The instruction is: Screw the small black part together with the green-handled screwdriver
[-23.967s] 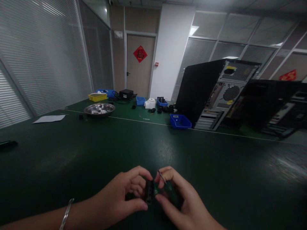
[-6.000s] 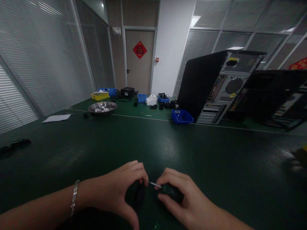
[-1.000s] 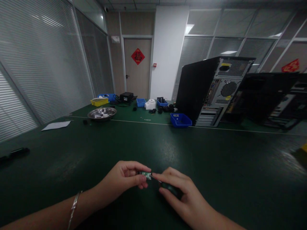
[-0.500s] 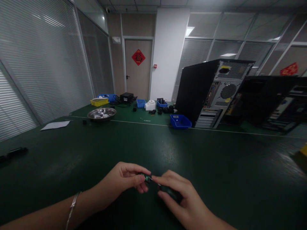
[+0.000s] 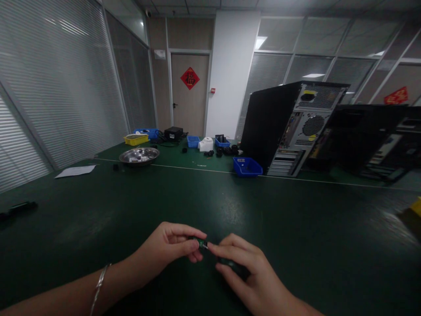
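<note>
Between the thumb and fingers of my left hand (image 5: 167, 246) is a small green circuit board (image 5: 201, 242) with a dark part at its right end. My right hand (image 5: 255, 270) wraps round the dark handle of a screwdriver (image 5: 233, 265), its index finger stretched along toward the board. A bit of bright metal shows at that fingertip, right at the board's end. Most of the screwdriver's shaft is hidden behind the finger, and I cannot tell whether the tip touches the board. Both hands are just above the green table (image 5: 171, 193).
Across the table stand a metal bowl (image 5: 140, 162) with small pieces, a blue bin (image 5: 247, 168) and a tall black computer case (image 5: 271, 118). Paper (image 5: 75, 171) lies at left, near a dark object (image 5: 22, 208). Small black parts (image 5: 226, 151) and a white housing (image 5: 205, 144) sit farther back.
The right index fingertip has dipped slightly, and the screwdriver's shaft shows less than before. My left hand with the circuit board has hardly moved.
</note>
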Demonstrator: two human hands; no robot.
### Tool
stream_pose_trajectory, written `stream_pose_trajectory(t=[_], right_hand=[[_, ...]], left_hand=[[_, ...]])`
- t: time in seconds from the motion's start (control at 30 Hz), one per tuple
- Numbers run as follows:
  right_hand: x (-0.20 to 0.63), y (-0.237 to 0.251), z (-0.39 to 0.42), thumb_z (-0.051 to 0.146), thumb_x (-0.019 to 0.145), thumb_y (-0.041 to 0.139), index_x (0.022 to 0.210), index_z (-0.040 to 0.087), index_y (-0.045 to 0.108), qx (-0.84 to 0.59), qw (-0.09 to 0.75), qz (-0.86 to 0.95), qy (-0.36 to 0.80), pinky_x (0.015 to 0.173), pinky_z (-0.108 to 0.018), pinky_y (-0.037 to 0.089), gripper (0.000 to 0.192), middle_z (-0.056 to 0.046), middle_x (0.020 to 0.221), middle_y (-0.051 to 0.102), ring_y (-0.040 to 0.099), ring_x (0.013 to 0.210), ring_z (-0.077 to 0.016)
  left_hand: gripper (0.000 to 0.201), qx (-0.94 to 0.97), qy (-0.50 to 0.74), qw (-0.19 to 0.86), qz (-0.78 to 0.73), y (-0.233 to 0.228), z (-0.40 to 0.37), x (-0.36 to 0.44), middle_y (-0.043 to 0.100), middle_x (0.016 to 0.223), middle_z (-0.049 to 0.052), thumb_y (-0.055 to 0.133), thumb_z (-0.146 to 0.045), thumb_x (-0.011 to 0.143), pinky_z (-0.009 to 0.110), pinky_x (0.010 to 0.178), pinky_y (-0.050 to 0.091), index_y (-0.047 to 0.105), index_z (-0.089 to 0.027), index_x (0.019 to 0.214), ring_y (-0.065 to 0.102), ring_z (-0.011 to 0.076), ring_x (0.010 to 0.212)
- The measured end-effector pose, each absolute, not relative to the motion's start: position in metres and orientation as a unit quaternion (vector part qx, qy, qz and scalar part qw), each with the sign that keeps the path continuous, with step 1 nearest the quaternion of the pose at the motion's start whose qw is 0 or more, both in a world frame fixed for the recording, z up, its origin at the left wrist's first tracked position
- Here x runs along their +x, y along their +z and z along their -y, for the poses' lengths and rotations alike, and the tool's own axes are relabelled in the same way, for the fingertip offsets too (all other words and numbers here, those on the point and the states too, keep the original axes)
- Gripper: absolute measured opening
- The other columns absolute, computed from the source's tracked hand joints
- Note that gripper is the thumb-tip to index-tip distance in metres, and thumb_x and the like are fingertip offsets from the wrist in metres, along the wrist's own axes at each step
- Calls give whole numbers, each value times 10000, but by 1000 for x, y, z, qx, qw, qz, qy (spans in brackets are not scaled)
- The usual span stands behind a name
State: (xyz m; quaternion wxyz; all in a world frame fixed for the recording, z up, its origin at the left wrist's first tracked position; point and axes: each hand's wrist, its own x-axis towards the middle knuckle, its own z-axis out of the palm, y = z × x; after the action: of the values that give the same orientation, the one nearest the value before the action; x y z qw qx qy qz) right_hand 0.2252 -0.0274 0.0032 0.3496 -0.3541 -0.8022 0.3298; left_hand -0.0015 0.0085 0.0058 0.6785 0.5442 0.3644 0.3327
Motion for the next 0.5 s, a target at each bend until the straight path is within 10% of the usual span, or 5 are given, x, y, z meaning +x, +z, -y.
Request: stream_pose_trajectory(t=[0.5], right_hand=[[226, 0, 26, 98, 892, 568, 1229, 248, 623, -332, 413, 783, 325, 747, -307, 488, 373, -71, 951, 648, 622, 853, -191]], left_hand=[[165, 490, 371, 715, -333, -2, -14, -4, 723, 808, 24, 737, -239, 804, 279, 712, 505, 628, -158, 899, 671, 152, 750]])
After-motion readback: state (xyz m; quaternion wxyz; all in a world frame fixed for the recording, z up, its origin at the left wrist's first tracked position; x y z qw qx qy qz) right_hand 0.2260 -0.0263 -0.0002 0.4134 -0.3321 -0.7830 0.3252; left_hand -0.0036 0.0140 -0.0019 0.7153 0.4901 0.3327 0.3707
